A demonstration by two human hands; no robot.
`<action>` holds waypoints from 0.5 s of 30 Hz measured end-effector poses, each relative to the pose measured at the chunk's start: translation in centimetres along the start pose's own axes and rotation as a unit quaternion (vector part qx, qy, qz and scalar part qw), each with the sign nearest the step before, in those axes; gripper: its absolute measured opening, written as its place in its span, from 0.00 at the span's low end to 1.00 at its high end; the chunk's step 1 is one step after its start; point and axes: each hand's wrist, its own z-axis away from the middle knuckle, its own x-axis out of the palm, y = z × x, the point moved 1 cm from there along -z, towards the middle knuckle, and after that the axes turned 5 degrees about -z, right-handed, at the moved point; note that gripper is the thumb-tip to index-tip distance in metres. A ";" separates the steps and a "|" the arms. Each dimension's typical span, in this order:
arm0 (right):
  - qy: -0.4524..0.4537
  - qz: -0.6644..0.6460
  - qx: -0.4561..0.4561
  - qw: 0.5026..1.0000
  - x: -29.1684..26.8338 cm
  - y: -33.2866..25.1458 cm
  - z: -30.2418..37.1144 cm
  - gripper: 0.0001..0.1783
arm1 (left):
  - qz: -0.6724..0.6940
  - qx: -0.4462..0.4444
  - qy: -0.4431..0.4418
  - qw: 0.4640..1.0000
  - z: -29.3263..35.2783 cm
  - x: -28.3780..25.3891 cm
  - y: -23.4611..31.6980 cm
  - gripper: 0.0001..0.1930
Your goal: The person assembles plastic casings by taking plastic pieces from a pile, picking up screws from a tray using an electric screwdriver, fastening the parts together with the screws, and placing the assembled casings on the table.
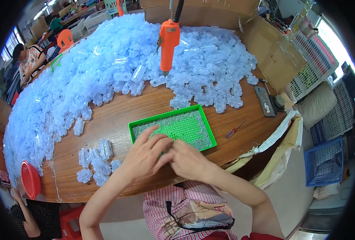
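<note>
L hand [145,154], fingers spread & bent, is over the near side of the green tray [208,125]; R hand [188,160], fingers curled in narrow, meets it at the fingertips; can't tell if either holds anything; tray sits mid-table, w/ small grey bits [173,119] scattered in it; orange power driver [170,46] hangs above the table [119,110], beyond the tray; big pile of clear plastic pcs [117,52] at back & L; small clear cluster [99,160] L of hands; red-handled screwdriver [231,133] R of tray.
</note>
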 end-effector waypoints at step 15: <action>0.086 0.020 0.100 0.991 -7.4 3.9 1.7 0.09 | -0.121 0.064 -0.179 0.974 2.9 2.5 -1.5 0.28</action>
